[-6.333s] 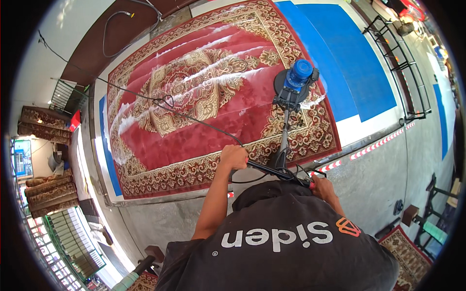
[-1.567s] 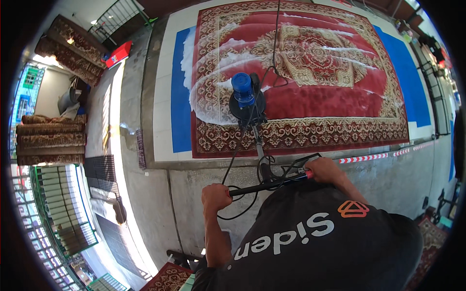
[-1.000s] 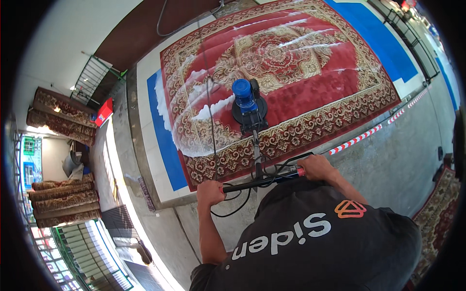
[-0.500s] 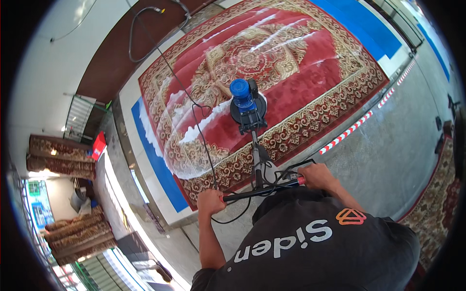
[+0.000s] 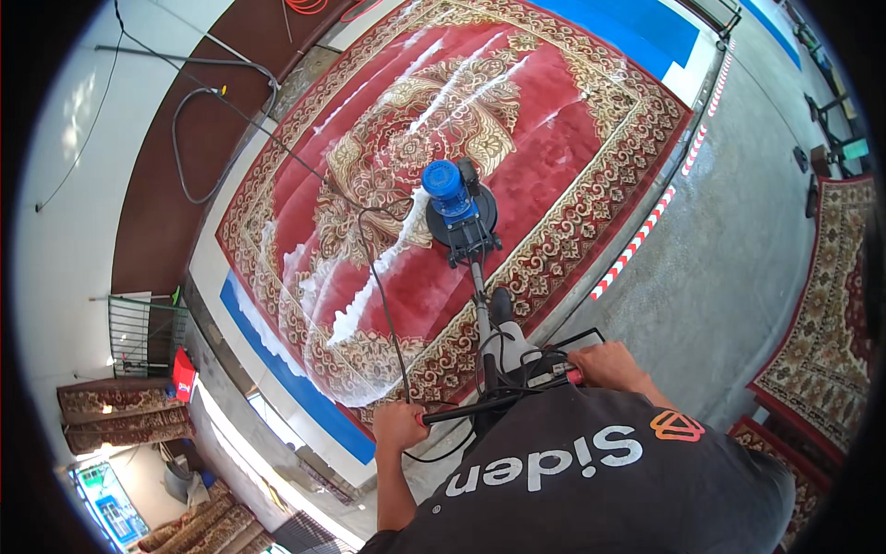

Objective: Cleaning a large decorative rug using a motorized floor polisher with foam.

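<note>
Both of my hands grip the handlebar of a floor scrubbing machine with a blue motor and a round black base. My left hand is closed around the bar's left end, and my right hand around its right end, by a black lever frame. The machine's base rests on a large red and gold patterned carpet, wet and streaked with white foam. A black cable runs from the handle across the carpet to the upper left. The scrubbing underside is hidden.
A red-and-white striped edge runs along the carpet's right side. Blue sheeting shows beneath its left border. More patterned carpets lie at the right. A grey hose hangs by the brown wall, and a red box stands at the left.
My view has turned, so the carpet and surroundings appear shifted. The machine sits slightly further left in view, and a shoe now shows beside its shaft. Both hands keep their grip.
</note>
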Available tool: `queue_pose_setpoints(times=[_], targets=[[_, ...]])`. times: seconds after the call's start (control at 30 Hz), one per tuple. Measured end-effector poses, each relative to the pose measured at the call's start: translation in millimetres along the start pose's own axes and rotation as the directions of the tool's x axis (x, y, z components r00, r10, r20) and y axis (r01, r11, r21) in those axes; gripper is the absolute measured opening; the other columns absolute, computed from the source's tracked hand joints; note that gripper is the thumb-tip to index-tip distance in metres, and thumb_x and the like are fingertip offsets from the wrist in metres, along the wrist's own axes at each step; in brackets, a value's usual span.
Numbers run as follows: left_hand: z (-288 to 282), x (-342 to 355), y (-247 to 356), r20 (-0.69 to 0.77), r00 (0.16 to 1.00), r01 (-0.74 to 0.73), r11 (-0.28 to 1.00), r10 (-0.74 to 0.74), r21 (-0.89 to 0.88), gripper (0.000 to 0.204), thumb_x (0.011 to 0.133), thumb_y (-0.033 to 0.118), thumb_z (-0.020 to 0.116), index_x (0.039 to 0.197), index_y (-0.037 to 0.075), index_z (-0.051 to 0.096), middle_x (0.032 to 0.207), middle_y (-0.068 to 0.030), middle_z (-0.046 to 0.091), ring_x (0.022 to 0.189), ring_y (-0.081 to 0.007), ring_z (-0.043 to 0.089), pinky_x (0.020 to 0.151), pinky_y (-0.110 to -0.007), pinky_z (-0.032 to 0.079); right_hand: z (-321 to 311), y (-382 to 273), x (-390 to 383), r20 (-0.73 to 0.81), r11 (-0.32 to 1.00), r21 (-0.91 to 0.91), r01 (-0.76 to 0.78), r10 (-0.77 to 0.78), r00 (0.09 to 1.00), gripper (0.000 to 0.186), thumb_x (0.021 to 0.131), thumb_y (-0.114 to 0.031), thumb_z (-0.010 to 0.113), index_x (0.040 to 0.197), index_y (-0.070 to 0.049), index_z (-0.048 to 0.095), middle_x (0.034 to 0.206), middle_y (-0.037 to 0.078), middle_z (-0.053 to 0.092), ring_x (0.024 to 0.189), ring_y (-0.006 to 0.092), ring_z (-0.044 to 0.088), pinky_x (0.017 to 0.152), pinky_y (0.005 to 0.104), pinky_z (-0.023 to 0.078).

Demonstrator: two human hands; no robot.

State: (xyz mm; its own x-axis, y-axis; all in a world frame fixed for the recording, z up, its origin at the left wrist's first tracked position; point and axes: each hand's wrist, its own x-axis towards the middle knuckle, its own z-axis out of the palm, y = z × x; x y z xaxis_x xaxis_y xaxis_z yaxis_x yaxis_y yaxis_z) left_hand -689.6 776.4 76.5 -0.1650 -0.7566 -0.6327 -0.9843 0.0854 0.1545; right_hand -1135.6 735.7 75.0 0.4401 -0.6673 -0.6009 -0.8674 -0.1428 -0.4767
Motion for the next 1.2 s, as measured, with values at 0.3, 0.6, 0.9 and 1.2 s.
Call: queue_pose_setpoints(times=[0.3,0.6,0.9,1.2], targets=[[-74,123,-25,-0.052,0.975,-0.207,0.969,0.216,0.135,0.024,0.071,0.037,0.072,0.069,0.014,0.074,0.072,-0.0165,0.069,0.071,-0.0398,0.069,0.066,-0.052,0.055,-11,4,37,-0.087,0.984,0.091,-0.155,0.163,0.983,0.019,0.088,-0.018,0.067,0.104,-0.009,0.066,0.097,0.015,0.076,0.092,0.0413,0.075,0.077,0.0548,0.059],[-141,258,8,0.02,0.92,-0.385,0.892,0.392,0.236,0.019,0.069,0.034,0.072,0.074,0.016,0.077,0.076,-0.0163,0.074,0.073,-0.0399,0.072,0.07,-0.051,0.058,-39,47,76,-0.193,0.939,0.183,-0.291,0.324,0.926,0.023,0.082,-0.017,0.068,0.104,-0.011,0.067,0.092,0.02,0.075,0.09,0.044,0.073,0.077,0.0561,0.058],[-225,354,100,0.028,0.906,-0.412,0.867,0.422,0.279,0.017,0.067,0.026,0.075,0.079,0.015,0.08,0.078,-0.0175,0.075,0.079,-0.0397,0.074,0.075,-0.052,0.059,-105,119,99,-0.307,0.918,0.239,-0.316,0.38,0.872,0.021,0.078,-0.017,0.07,0.098,-0.01,0.069,0.089,0.02,0.075,0.09,0.0433,0.073,0.076,0.0556,0.057],[-256,430,169,0.037,0.906,-0.414,0.861,0.422,0.295,0.016,0.067,0.026,0.071,0.074,0.015,0.078,0.078,-0.0191,0.074,0.079,-0.0416,0.073,0.074,-0.052,0.059,-170,211,111,-0.206,0.928,0.184,-0.323,0.357,0.911,0.03,0.078,-0.017,0.069,0.107,-0.011,0.071,0.096,0.016,0.077,0.094,0.0397,0.075,0.08,0.0534,0.058]])
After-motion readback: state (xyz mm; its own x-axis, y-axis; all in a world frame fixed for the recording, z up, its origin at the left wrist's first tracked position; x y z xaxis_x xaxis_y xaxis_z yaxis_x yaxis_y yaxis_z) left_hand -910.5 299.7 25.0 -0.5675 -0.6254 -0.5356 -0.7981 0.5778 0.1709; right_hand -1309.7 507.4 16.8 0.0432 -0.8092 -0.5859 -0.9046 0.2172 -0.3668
